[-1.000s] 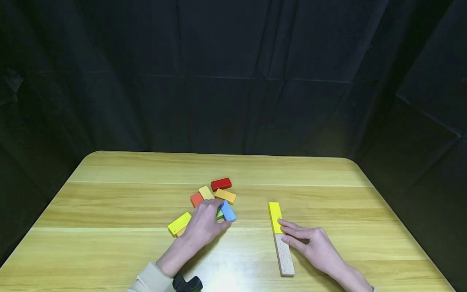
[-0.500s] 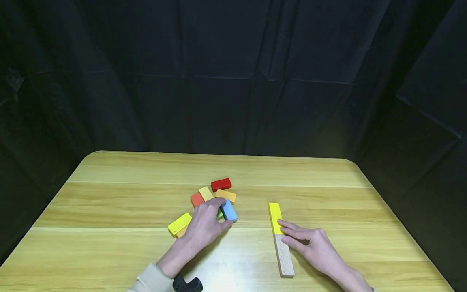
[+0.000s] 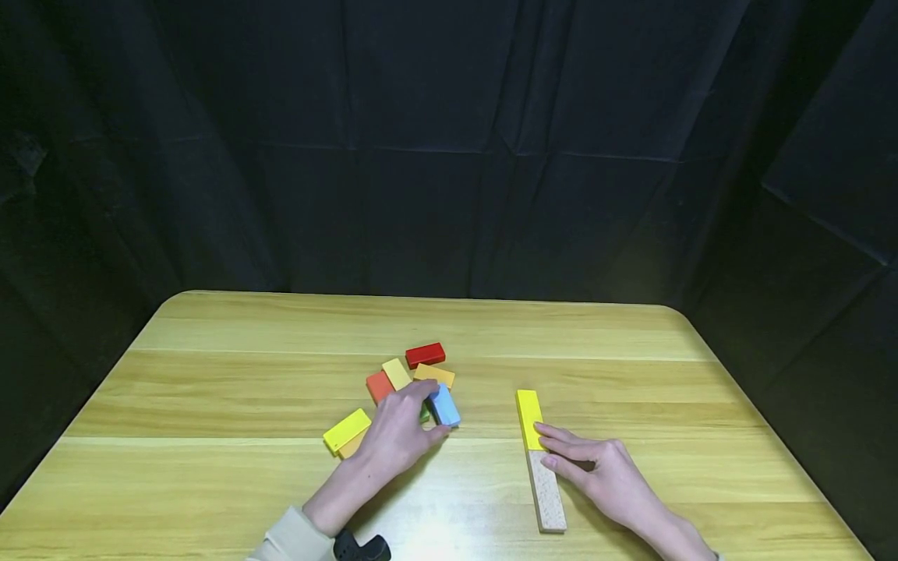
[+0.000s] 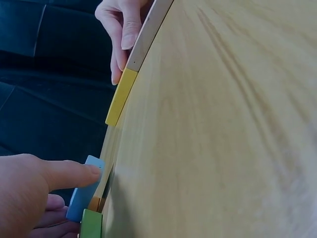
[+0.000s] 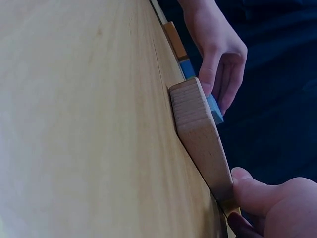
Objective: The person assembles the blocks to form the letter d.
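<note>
"Head view?"
"Lower centre: the left hand [image 3: 398, 426] pinches the blue block [image 3: 447, 407]. Lower right: the right hand [image 3: 610, 471] touches the yellow block [image 3: 528, 414] and pale block [image 3: 546, 499], laid end to end, its fingers relaxed."
"Left wrist?"
"Blue block tilted, lower left; green block [image 4: 91, 224] just below."
"Right wrist?"
"Right thumb on the pale block, lower right; blue block upper right."
</note>
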Demonstrator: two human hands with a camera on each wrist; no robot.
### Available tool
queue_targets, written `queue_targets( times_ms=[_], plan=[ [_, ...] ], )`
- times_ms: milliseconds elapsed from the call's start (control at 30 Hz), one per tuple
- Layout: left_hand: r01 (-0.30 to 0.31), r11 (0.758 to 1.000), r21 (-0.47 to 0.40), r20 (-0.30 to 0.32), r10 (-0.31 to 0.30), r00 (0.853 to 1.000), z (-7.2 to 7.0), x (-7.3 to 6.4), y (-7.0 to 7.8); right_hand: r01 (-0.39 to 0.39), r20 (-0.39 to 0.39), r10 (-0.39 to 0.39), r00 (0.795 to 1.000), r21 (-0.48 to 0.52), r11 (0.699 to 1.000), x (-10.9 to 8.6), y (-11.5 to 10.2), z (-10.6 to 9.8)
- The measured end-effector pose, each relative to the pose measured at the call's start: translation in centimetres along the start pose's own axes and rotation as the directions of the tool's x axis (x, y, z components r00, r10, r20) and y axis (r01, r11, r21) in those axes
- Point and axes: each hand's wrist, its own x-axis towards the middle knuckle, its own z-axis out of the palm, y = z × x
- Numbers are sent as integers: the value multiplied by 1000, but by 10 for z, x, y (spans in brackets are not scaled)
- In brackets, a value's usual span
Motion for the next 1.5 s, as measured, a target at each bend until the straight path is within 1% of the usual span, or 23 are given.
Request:
queue_targets(
  times_ms=[200, 367, 467, 633, 767, 1133, 1333, 1500],
  plan=[
    [-20, 1000, 0, -7, 20, 1000, 3, -1, 0, 8, 5, -8, 1000, -1, 1000, 0, 1, -1],
    [-20, 1000, -1, -11, 20, 1000, 6, -1, 0, 15, 7, -15, 1000, 11, 1000, -1, 2, -1],
    [-16, 1000, -1, -5, 16, 1000, 6, -1, 0, 14, 5, -14, 1000, 12, 1000, -1, 2, -1],
    [-29, 1000, -6, 4, 29, 1000, 6, 0, 2, 19, 0, -19, 1000, 14, 1000, -1, 2, 0],
    [-27, 999, -30, 14, 27, 1000, 8, 2, 4, 14, 2, -14, 1000, 8, 1000, 0, 2, 0],
    [-35, 993, -109, 73, 43, 996, 22, 12, 18, -7, 6, 7, 1000, -16, 1000, -1, 1, -1],
    [-26, 989, -145, 63, 36, 997, 30, 20, 25, -3, 4, 3, 1000, -15, 1000, -1, 1, -2],
    [-19, 988, -151, 68, 30, 997, 40, 28, 31, 11, 8, -11, 1000, -9, 1000, -1, 1, -1]
  ],
)
